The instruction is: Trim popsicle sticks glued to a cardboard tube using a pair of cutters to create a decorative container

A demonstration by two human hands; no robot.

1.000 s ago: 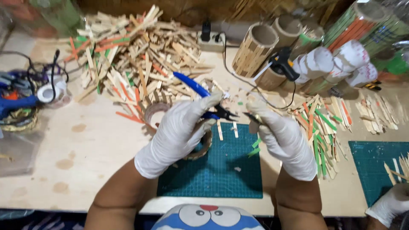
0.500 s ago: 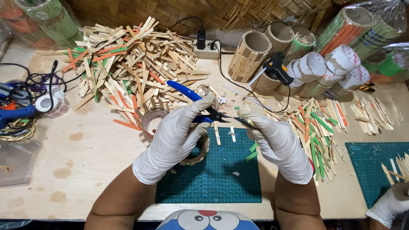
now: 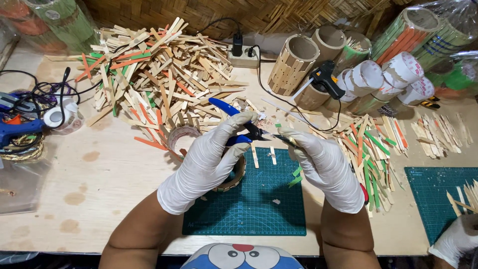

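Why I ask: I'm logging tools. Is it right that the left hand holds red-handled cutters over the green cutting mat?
Not quite: the cutters in the left hand have blue handles, not red. The head view shows this; they are indeed over the green cutting mat.

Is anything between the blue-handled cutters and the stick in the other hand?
Nothing visible. The left hand holds the blue-handled cutters, and their tip already meets the thin stick pinched in the right hand, above the green cutting mat.
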